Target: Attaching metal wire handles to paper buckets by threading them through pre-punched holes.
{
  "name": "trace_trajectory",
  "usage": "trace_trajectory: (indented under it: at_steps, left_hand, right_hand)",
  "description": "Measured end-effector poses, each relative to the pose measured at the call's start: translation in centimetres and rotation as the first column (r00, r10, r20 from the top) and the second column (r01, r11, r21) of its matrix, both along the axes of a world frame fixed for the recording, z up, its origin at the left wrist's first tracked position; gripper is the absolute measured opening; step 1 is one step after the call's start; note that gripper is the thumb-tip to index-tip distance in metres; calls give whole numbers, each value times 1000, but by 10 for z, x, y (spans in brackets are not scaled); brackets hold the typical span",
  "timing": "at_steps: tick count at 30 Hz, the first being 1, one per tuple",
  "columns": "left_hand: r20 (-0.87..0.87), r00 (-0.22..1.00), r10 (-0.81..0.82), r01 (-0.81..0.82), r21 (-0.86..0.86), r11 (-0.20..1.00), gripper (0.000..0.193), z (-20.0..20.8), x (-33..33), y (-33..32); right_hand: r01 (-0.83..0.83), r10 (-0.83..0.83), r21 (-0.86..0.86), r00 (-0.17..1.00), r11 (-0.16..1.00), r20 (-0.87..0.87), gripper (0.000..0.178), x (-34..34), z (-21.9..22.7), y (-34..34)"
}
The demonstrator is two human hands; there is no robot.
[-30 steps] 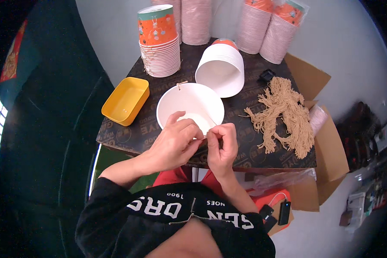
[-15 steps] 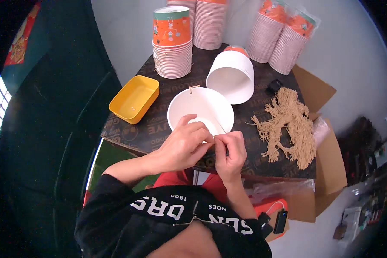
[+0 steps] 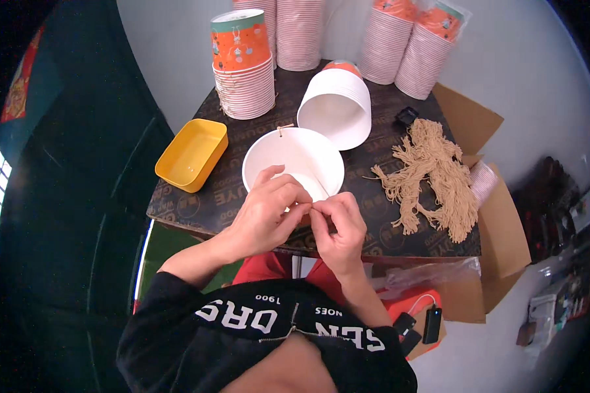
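A white paper bucket (image 3: 263, 152) stands at the near middle of the table, its open mouth up. A short tan string (image 3: 285, 127) passes through its far rim. At the near rim my left hand (image 3: 269, 211) and my right hand (image 3: 341, 230) meet, thumbs and forefingers pinched together at the fingertips. A thin strand of string (image 3: 321, 186) runs from this pinch up across the bucket's inside. The string end between the fingertips is mostly hidden. My left hand's other fingers reach over the bucket's mouth.
Behind lies a nested pair of white buckets (image 3: 337, 111) on its side. A yellow tray (image 3: 210, 154) sits left, a heap of tan strings (image 3: 442, 177) right. Stacked buckets (image 3: 244, 88) and bagged stacks (image 3: 387, 49) line the back. An open cardboard box (image 3: 505, 242) stands beside the table.
The whole view has shifted a little, moving the table items leftward in the picture. Both hands stay at the near rim, and their fingertips have come closer together.
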State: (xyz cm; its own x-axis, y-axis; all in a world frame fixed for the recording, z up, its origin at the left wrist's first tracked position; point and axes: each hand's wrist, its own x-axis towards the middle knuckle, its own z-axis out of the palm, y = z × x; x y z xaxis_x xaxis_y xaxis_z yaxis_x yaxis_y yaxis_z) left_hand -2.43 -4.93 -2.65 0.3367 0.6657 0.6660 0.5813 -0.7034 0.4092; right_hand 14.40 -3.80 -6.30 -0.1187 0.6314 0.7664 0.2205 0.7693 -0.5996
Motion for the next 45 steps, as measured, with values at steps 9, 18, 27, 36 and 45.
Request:
trace_trajectory:
  at_steps: [9, 18, 27, 36, 45]
  left_hand:
    - [-15, 1000, 22, -22, 12, 1000, 19, 0, 2, 1]
    - [-56, 998, -31, 37, 106, 994, 27, 1, 0, 0]
    - [-47, 998, -49, 56, 151, 987, 24, -7, -2, 7]
    - [-84, 995, -56, 62, 71, 996, 25, -3, -4, 6]
    - [-146, 982, -122, 128, 32, 991, 23, 3, -6, 8]
  right_hand:
    - [-63, 43, -132, 988, 989, -147, 7, -1, 0, -5]
    - [-64, 35, -165, 985, 984, -169, 6, -1, 1, -5]
    - [-53, 33, -128, 988, 990, -153, 6, -1, -1, -3]
    - [2, -12, -106, 996, 994, -92, 10, 13, -1, 3]
    - [47, -46, 23, 999, 999, -26, 13, 18, -12, 15]
